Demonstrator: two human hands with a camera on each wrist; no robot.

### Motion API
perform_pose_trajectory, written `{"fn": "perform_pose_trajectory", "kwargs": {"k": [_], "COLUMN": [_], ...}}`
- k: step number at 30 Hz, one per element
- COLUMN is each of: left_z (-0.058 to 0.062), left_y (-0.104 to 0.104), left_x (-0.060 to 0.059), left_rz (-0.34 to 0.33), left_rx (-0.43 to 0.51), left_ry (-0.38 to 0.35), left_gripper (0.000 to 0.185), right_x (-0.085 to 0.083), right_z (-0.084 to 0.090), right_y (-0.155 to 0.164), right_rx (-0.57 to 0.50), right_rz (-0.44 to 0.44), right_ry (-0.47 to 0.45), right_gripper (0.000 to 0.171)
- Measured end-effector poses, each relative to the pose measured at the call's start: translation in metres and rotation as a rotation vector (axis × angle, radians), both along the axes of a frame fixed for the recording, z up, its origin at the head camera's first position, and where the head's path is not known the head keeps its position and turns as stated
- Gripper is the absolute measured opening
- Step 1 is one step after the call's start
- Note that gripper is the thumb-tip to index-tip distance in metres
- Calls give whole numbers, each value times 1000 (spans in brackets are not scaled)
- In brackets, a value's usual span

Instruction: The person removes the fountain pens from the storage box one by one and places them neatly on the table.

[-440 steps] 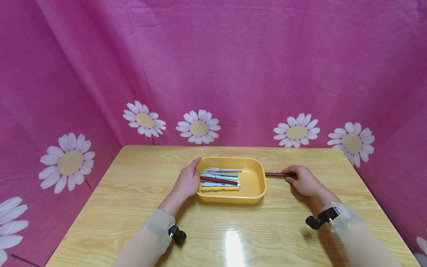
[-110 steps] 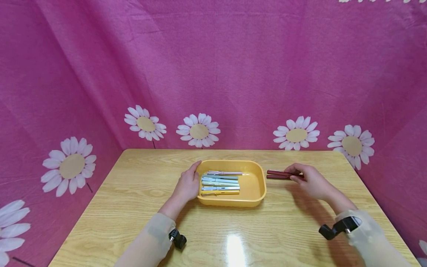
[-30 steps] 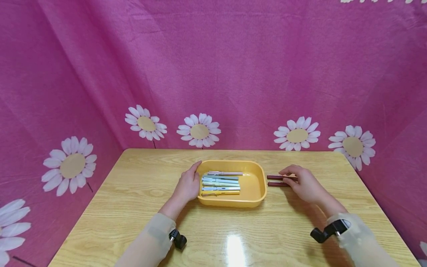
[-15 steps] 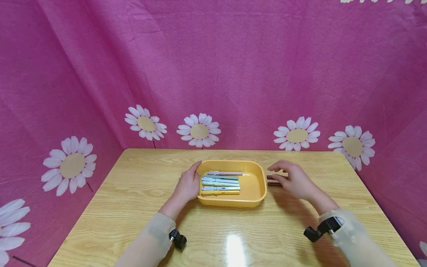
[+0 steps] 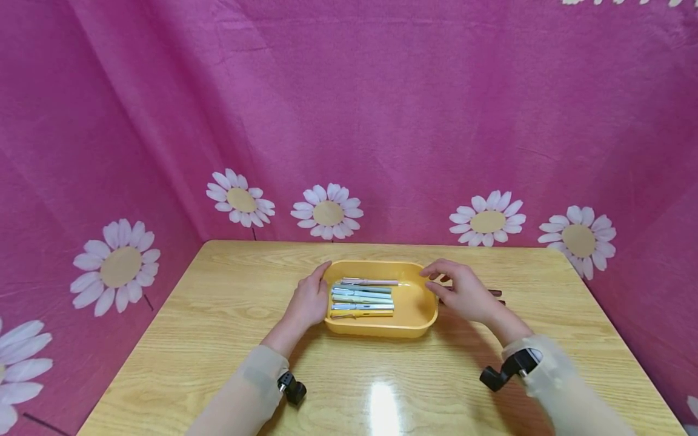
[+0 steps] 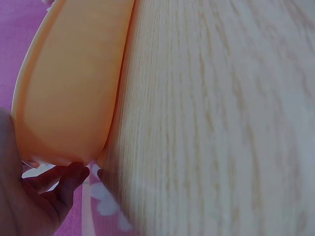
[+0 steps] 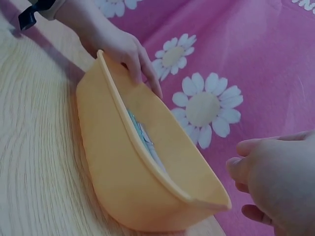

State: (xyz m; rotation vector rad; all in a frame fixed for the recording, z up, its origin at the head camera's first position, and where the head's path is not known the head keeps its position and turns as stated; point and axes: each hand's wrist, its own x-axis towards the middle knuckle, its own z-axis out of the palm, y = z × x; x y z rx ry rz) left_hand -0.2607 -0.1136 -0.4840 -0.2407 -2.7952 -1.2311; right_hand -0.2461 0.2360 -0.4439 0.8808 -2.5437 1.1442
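Sitting in the middle of the head view is a yellow tray [image 5: 420, 303] on a wooden table [image 5: 218, 339], with a handful of pens [image 5: 362, 297] lined up side by side in its left half: a pink one at the top, some bluish and green ones, and a yellow one nearest the bottom. The left hand [image 5: 308, 300] rests against the tray's left edge, fingers curled lightly over the rim, so it's holding the tray. The right hand [image 5: 460, 290] hovers at the tray's right edge with fingers loose and spread, gripping nothing; in the right wrist view it [image 7: 275, 182] floats just off the rim at the lower right. Two dark red pens [image 5: 496, 295] lie on the table just right of the tray, mostly hidden behind that hand, only their right ends peeking out. Behind everything hangs a pink cloth [image 5: 382, 109] with daisies printed on it.
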Motion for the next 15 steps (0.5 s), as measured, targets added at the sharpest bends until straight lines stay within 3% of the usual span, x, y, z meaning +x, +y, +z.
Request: {"fn": "perform_pose_trajectory", "kwargs": {"k": [9, 15], "left_z": [-1, -2], "left_y": [-1, -1], "left_x": [-1, -1], "left_rz": [3, 4], "left_rx": [-6, -3], "left_ry": [8, 25], "left_gripper": [50, 50], "right_x": [-8, -13], "right_z": [-1, -2], "right_y": [-20, -37], "right_rx": [-16, 21], "right_rz": [24, 57], "right_ry": [-33, -121], "right_gripper": [23, 24]}}
